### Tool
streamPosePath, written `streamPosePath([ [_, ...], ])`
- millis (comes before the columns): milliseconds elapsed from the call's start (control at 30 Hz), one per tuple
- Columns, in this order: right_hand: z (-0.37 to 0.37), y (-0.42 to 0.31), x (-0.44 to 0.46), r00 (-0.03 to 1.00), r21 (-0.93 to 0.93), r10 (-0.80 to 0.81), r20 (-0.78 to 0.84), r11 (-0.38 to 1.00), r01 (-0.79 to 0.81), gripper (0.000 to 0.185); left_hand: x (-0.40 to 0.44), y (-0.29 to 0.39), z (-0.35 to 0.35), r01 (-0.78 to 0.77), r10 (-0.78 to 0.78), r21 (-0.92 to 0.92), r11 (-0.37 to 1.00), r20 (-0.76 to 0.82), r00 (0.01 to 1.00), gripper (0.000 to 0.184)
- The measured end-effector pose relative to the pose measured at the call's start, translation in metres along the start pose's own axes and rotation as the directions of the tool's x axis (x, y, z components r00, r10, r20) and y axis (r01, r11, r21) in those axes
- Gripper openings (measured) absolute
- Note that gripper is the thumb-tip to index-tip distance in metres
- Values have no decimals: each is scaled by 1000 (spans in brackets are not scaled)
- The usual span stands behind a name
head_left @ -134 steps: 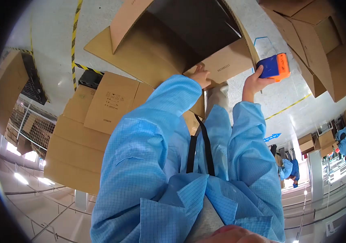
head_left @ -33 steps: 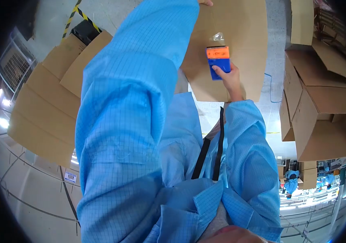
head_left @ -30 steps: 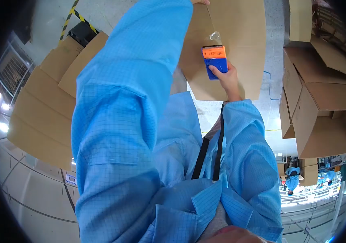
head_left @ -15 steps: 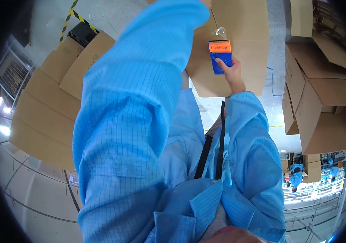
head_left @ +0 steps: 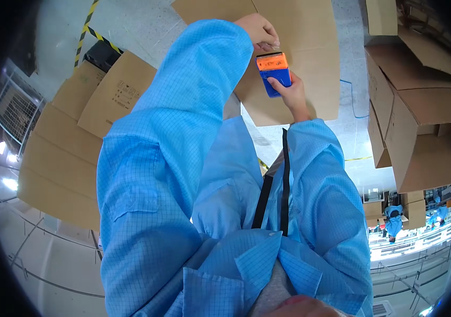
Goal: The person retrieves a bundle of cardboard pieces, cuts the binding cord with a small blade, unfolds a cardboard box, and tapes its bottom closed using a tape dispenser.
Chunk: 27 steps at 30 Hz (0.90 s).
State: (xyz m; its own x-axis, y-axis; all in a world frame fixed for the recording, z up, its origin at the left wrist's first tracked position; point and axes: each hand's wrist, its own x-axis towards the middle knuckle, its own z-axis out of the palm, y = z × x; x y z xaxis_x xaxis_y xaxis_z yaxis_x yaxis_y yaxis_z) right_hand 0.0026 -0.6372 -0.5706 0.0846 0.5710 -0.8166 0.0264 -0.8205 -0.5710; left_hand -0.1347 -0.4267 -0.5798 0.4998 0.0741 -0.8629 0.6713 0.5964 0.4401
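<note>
Right hand gripped the blue lower half of a tape dispenser, thumb laid across its face, the orange end pointing away from the body. Left hand was bent in from the far side, fingers curled just beyond that orange end, beside a bit of clear film; whether the fingertips pinched the film, I could not tell. Dispenser and hands were both over the brown top of a carton, in front of the person's legs, and a seam ran across that top near the left hand. Blue checked sleeves covered both arms, and dark straps hung between them. Off to the left, flat cardboard stood near a black bin, with striped tape on the grey floor. Open boxes filled the right side, a thin blue band lying between them and the carton. Far behind, at lower right, was a worker in blue.
</note>
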Motion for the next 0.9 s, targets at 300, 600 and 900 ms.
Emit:
streamPosePath([
  [300, 3, -18, -13, 1000, -4, 2, 0, 1000, -2, 40, 1, -1, -5, -110, 158, 241, 964, -190, 969, 9],
  [600, 0, -58, -17, 996, -4, 88, -20, 996, -88, 48, -9, 8, -15, -114, 134, 131, 985, -160, 978, 15],
  [900, -5, -79, -18, 998, -33, 30, -61, 999, -32, 47, -13, 51, -59, -357, 421, 349, 866, -127, 898, 11],
])
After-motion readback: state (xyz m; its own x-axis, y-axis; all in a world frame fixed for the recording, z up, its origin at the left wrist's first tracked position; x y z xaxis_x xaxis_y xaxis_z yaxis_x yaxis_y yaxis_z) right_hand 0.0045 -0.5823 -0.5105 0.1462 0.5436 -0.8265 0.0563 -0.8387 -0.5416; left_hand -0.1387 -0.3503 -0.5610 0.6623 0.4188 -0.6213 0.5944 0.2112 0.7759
